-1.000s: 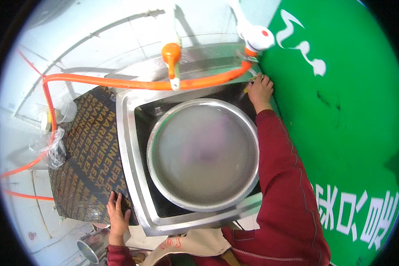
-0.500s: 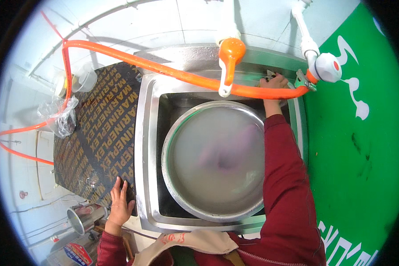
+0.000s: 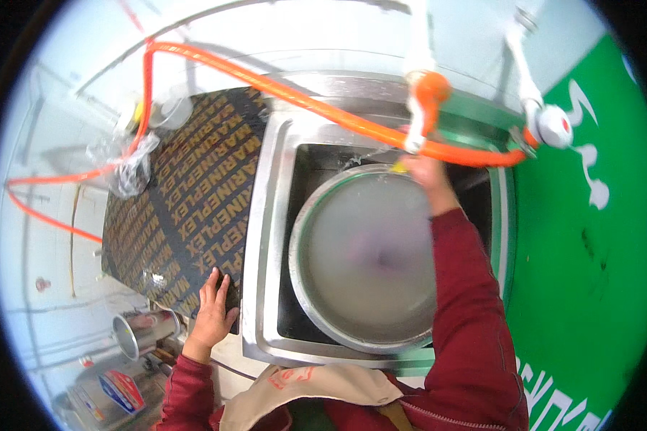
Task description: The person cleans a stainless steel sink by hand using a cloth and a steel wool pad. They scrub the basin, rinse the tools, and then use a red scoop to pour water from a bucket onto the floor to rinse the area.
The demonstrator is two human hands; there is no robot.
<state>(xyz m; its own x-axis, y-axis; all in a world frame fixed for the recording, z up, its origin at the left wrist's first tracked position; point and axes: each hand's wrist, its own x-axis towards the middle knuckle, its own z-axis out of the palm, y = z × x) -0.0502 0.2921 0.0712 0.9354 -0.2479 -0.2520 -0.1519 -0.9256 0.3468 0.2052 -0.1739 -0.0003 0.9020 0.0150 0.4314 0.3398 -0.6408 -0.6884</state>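
My left hand [image 3: 212,316] lies on the front right corner of a dark printed board [image 3: 187,194], fingers stretched and holding nothing. My right arm reaches across the sink. At the far rim of a large round metal basin [image 3: 303,316], my right hand [image 3: 428,174] is closed around a small yellow thing [image 3: 399,167]. That thing is smeared by motion, so its kind is unclear, and the orange hose partly hides the fingers. Cloudy greyish water [image 3: 359,287] fills the basin, which stands inside a steel sink [image 3: 255,287].
An orange hose [image 3: 302,99] crosses above the sink's far side, below an orange-handled tap [image 3: 430,100]. A white valve [image 3: 553,126] stands right of it. On the board lies a clear plastic bag [image 3: 133,169]. A metal pot [image 3: 145,334] sits lower left; a green surface [image 3: 568,266] borders the right.
My right hand has moved from the sink's back right corner leftward and nearer, to the basin's far rim, and a yellow thing now shows in it. My left hand stays on the board.
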